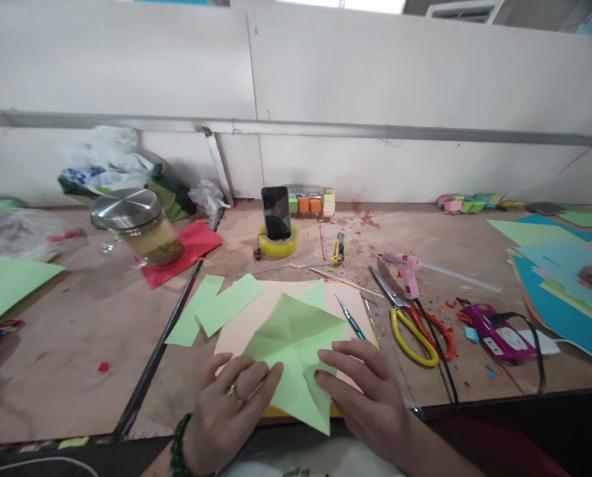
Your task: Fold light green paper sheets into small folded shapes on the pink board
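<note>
Lying over a peach sheet (234, 339) on the surface (72, 391), creased green paper (296, 334) is held in narrow grips by left hand (231, 404) and right hand (368, 397); purple device (497, 333) markings are unreadably small.

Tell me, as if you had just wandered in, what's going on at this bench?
Someone has both hands on a creased light green sheet, the left hand at one side and the right hand at the other. It lies partly over a peach sheet, near some flat green pieces. A craft knife, scissors and a pink glue gun lie to the right, out of the hands. A phone stands upright at a yellow tape roll.
</note>
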